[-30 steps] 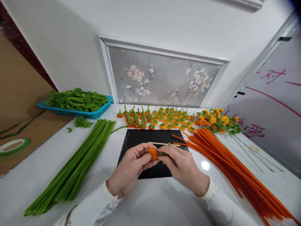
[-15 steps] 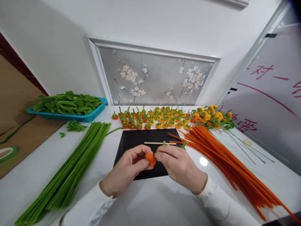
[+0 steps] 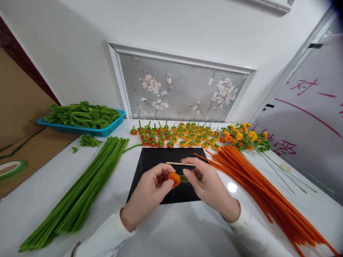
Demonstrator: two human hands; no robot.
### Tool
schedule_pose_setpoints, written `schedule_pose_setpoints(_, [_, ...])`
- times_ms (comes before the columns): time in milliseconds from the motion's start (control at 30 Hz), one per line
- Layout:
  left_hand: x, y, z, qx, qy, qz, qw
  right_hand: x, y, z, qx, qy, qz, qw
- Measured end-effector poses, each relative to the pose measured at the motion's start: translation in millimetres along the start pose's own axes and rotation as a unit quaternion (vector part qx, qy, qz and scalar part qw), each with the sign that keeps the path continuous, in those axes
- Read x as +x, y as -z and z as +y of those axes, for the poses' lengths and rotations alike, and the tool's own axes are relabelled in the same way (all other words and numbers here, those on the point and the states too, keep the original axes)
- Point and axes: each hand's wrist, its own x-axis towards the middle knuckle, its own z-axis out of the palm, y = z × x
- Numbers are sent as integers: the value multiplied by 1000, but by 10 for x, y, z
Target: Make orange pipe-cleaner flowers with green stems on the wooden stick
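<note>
Over the black mat (image 3: 150, 159), my left hand (image 3: 148, 191) pinches a small ribbed orange pipe-cleaner ball (image 3: 174, 179) between thumb and fingers. From its right side a green pipe cleaner (image 3: 183, 179) sticks out toward my right hand (image 3: 210, 184) and passes behind the thumb. The thumb and forefinger of my right hand are apart, somewhat blurred, and its other fingers are partly hidden. Just beyond the hands lies a thin pale stick (image 3: 174, 163) on the mat, its right end covered by my right hand.
Green pipe cleaners (image 3: 88, 192) lie left, orange ones (image 3: 262, 192) right. Orange and yellow balls with green tops (image 3: 184, 135) stand in rows behind the mat. A blue basket (image 3: 107, 130) holds bent green pieces. Yellow-orange flowers (image 3: 238, 135) lie at back right, green tape (image 3: 13, 169) far left.
My right hand has come away from the orange ball, and its thumb and forefinger have parted. More of the green pipe cleaner beside the ball shows. My left hand keeps its pinch.
</note>
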Motion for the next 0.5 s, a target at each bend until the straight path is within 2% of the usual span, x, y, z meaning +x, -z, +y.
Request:
schedule_pose_setpoints(67, [19,-9,-12,-35,27,25,999,-11,-7,-8,-107,84,99,986])
schedule_pose_setpoints(100, [23,-13,-16,-41,28,31,998,-19,-21,-21,-135,114,110,978])
schedule_pose_setpoints(200, [14,-29,-27,-25,0,38,999,-50,-100,-88,-129,136,51,981])
schedule_pose_setpoints(267, [-7,-45,-37,-11,-17,46,999,-66,-159,-134,-104,126,24,986])
schedule_pose_setpoints(367, [-40,-72,-54,3,-36,72,997,-67,-204,-169,-68,101,51,991])
schedule_pose_setpoints(433, [-54,-88,-67,5,-43,88,995,-47,-197,-164,-17,49,59,997])
schedule_pose_setpoints(500, [-58,-101,-81,-9,-37,90,995,-17,-174,-144,61,-30,36,997])
